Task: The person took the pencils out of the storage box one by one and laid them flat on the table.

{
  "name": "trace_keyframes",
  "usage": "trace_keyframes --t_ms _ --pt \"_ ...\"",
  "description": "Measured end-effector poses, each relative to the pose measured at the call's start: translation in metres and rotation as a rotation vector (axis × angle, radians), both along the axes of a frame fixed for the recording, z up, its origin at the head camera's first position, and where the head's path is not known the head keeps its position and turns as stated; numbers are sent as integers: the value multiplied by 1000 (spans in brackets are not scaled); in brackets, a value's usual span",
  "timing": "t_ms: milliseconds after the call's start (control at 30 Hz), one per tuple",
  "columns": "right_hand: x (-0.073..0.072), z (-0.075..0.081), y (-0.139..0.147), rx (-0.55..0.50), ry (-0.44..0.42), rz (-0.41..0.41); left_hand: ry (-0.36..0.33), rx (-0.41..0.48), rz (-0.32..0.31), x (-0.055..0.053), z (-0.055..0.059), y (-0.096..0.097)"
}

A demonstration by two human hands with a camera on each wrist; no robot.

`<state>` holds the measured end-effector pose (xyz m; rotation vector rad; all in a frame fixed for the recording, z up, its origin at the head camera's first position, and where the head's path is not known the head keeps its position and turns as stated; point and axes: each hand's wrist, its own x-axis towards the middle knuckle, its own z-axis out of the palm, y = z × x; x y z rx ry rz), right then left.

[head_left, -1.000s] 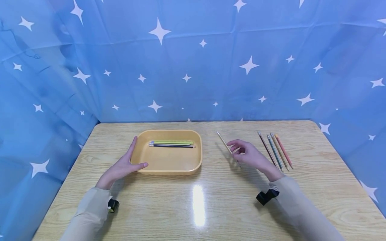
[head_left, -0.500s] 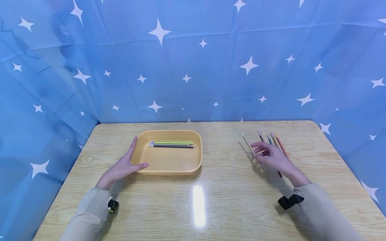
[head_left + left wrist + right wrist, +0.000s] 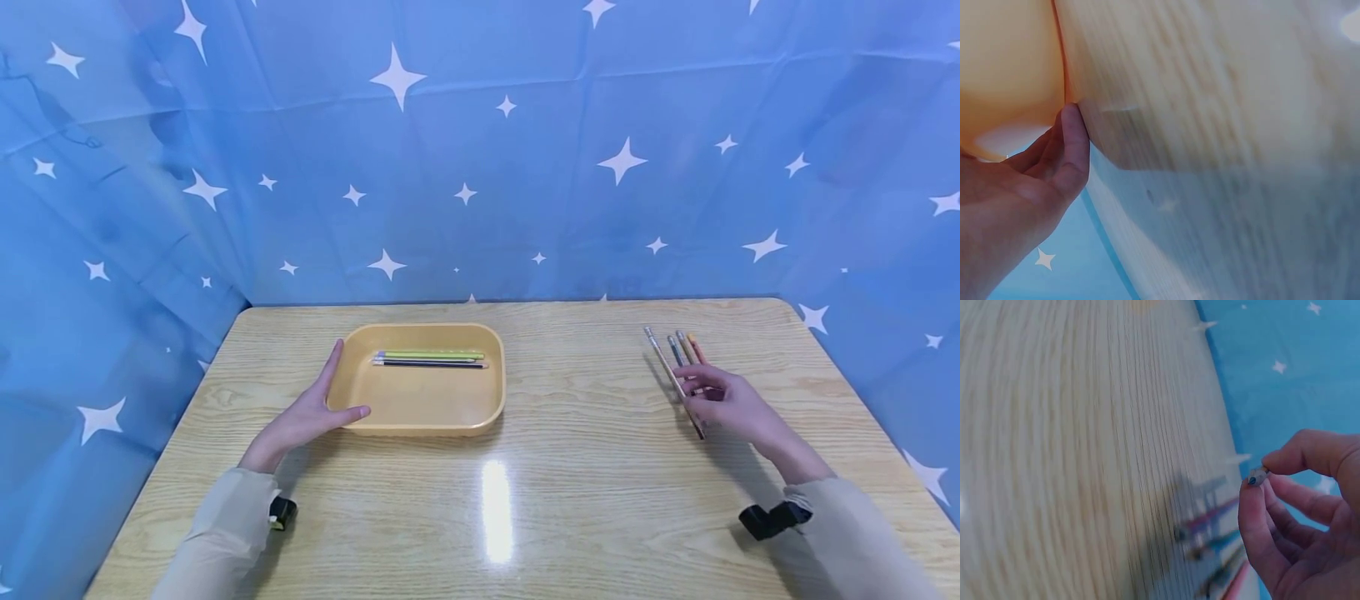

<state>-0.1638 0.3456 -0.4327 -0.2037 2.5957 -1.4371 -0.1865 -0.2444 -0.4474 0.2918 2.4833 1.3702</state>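
Observation:
Between thumb and fingertip, my right hand (image 3: 723,404) pinches a pale pencil (image 3: 662,352) at a slant. Its pointed tip (image 3: 1254,480) sticks out of the pinch in the right wrist view. In the head view it overlaps a dark pencil (image 3: 697,427), the leftmost of a row on the table. Beside that lie a blue pencil (image 3: 675,350), a tan one (image 3: 685,346) and a red one (image 3: 697,350), partly hidden by the hand. My left hand (image 3: 307,412) rests with fingers spread at the left corner of a yellow tray (image 3: 420,430), fingertips against its side.
Inside the tray, near its back wall, a yellow-green pencil (image 3: 435,355) and dark blue pencils (image 3: 431,364) lie side by side. The wooden table (image 3: 570,517) ends at a blue star-patterned curtain (image 3: 480,167) behind.
My right hand has moved to the right with the pale pencil, from mid-table to over the pencil row. The left hand and the tray have stayed in place.

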Motion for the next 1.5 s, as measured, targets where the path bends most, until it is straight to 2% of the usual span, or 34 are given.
trace_keyframes --t_ms 167,300,467,700,833,1133,1333,1500 --pt "2 -4 21 4 42 -26 1 -4 -1 0 0 0" --pt "4 -4 37 5 31 -25 3 -8 -2 0 0 0" --pt "6 -2 51 55 6 -37 7 -18 -4 0 2 0" --pt "0 -5 68 98 31 -40 -2 -27 4 -1 3 -1" --pt "-4 -7 71 150 47 -36 0 -26 6 -1 2 -1" --pt "-10 -13 75 276 -6 -50 11 -19 -5 1 1 0" --pt "-15 -15 74 344 41 -43 15 -31 -7 1 0 1" --pt "-20 -17 74 354 84 -37 23 -18 -10 1 1 2"
